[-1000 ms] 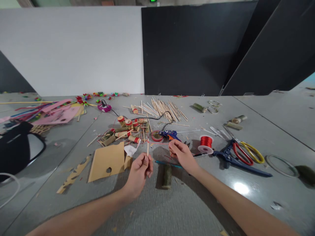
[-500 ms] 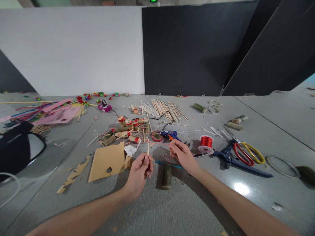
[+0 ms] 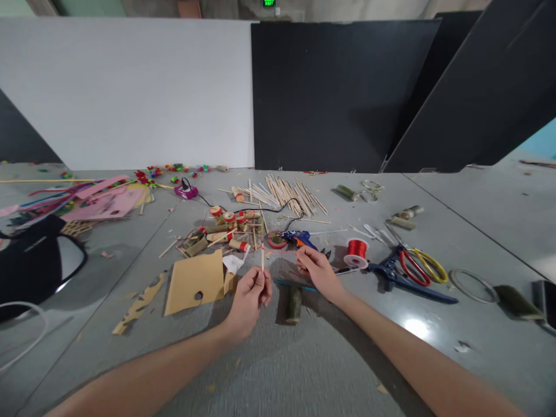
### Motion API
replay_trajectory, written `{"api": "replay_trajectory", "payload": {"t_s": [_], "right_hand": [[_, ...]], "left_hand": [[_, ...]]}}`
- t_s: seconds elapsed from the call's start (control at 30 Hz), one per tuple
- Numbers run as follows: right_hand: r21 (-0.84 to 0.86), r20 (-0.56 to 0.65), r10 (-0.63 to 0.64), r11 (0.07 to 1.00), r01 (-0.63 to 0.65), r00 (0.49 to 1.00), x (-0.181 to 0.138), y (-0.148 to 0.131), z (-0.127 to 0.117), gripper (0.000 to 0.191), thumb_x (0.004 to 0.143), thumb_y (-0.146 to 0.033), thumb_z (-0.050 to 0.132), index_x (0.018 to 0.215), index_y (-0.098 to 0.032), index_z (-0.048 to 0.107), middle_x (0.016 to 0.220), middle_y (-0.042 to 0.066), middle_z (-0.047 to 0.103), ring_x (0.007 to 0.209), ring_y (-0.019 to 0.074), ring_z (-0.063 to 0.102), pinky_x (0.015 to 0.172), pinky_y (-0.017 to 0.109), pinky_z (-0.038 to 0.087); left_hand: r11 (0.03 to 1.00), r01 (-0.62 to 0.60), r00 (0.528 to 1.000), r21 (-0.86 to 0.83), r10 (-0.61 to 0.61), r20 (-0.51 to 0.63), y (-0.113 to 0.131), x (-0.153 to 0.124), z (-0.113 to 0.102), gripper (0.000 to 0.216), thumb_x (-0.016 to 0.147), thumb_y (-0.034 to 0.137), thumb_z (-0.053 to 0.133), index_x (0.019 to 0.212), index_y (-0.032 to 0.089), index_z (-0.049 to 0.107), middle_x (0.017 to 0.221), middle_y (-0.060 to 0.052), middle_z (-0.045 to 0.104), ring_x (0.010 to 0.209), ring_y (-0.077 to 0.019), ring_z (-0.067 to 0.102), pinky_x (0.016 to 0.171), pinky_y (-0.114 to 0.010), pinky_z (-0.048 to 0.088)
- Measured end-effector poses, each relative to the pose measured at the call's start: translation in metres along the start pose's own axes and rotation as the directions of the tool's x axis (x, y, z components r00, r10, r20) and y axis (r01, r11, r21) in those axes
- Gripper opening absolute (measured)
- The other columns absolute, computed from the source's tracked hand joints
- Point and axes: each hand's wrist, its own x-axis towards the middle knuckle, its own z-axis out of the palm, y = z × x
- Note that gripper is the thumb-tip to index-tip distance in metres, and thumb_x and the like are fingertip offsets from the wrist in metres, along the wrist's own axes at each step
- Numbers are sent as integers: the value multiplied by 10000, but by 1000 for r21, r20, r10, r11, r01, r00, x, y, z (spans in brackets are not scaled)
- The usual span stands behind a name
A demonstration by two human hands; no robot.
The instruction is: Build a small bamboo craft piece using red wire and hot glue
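Observation:
Upright in my left hand point(image 3: 251, 292) is a thin wooden stick point(image 3: 263, 259), pinched between thumb and fingers. Red thread point(image 3: 280, 252) runs nearly level from the stick's upper part to my right hand point(image 3: 319, 271), whose fingertips are closed on it. A short bamboo piece point(image 3: 294, 304) lies on the floor below and between the hands, with a thin blue strip point(image 3: 304, 286) behind it. Beyond my right hand lies a blue glue gun point(image 3: 297, 237), beside a roll of red tape point(image 3: 277, 239). The spool of red thread point(image 3: 357, 252) stands to the right.
Left of my hands lie cardboard point(image 3: 193, 284) and bamboo pieces with red ends point(image 3: 229, 218). Wooden sticks point(image 3: 289, 194) are spread farther back. Blue pruning shears point(image 3: 408, 284) and red-and-yellow-handled scissors point(image 3: 421, 267) lie right. White point(image 3: 130, 92) and black panels point(image 3: 330, 98) stand behind.
The view has shifted slightly, so things at the right appear farther left. Both hands keep their hold on stick and thread, with the thread still stretched between them.

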Motion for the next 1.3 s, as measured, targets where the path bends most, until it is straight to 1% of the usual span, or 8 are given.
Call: {"api": "replay_trajectory", "payload": {"t_s": [0.23, 0.4, 0.53, 0.77, 0.9, 1.0, 1.17, 1.3], "right_hand": [[-180, -23, -163, 971, 156, 986, -10, -7, 7, 328, 952, -479, 542, 771, -217, 466, 679, -51, 376, 587, 111, 346, 545, 239, 301], [-607, 171, -348, 700, 377, 922, -18, -32, 7, 222, 989, -365, 481, 845, -206, 540, 693, -34, 493, 620, 124, 437, 608, 257, 336], [-705, 219, -384, 574, 417, 897, -24, -58, 1, 186, 980, -339, 483, 874, -209, 563, 709, -25, 540, 612, 124, 468, 608, 255, 358], [-634, 86, -209, 743, 216, 974, -47, -71, -26, 265, 965, -439, 500, 962, -200, 615, 701, -6, 615, 544, 136, 566, 553, 262, 427], [-780, 96, -103, 611, 140, 990, -77, -55, -16, 291, 984, -447, 474, 897, -208, 615, 642, -8, 623, 537, 142, 556, 524, 254, 377], [-822, 144, -13, 555, 126, 990, -99, -38, 5, 304, 966, -466, 522, 1131, -223, 598, 710, 5, 683, 591, 165, 603, 564, 264, 386], [-933, 152, -19, 328, 150, 988, -116, -20, 26, 765, 844, -589, 666, 1466, -227, 408, 974, 109, 738, 807, 282, 685, 667, 319, 411], [-941, 146, -29, 304, 148, 989, -116, -16, 26, 857, 878, -596, 628, 1553, -204, 274, 1049, 134, 733, 900, 308, 692, 735, 346, 436]], "left_hand": [[999, -49, 999, 12, 49, 24, -4, 3, -4, 392, 891, 563, 631, 889, 181, 544, 598, 53, 498, 476, -75, 385, 467, -207, 312], [995, -104, 993, -5, 104, 50, -10, 6, -9, 381, 890, 555, 638, 890, 183, 555, 588, 54, 502, 465, -73, 378, 462, -204, 329], [995, -103, 993, -14, 104, 52, -11, 7, -10, 399, 863, 572, 661, 879, 187, 557, 585, 56, 502, 448, -70, 368, 446, -202, 327], [993, -112, 991, -41, 114, 68, -12, 8, -9, 382, 859, 544, 675, 842, 194, 524, 600, 57, 495, 457, -71, 370, 451, -204, 338], [993, -119, 991, -10, 120, 61, -13, 8, -10, 372, 876, 545, 648, 837, 198, 521, 599, 55, 491, 464, -75, 397, 452, -201, 330], [992, -129, 990, 11, 128, 51, -13, 7, -10, 356, 881, 535, 643, 846, 197, 537, 593, 54, 490, 469, -78, 405, 446, -196, 320], [989, -144, 988, 29, 142, 52, -13, 6, -8, 320, 892, 508, 642, 875, 197, 569, 580, 57, 494, 468, -80, 413, 450, -193, 336], [987, -151, 986, 56, 147, 73, -14, 6, -9, 301, 913, 488, 623, 880, 192, 578, 600, 51, 504, 465, -73, 419, 454, -191, 350]]}}
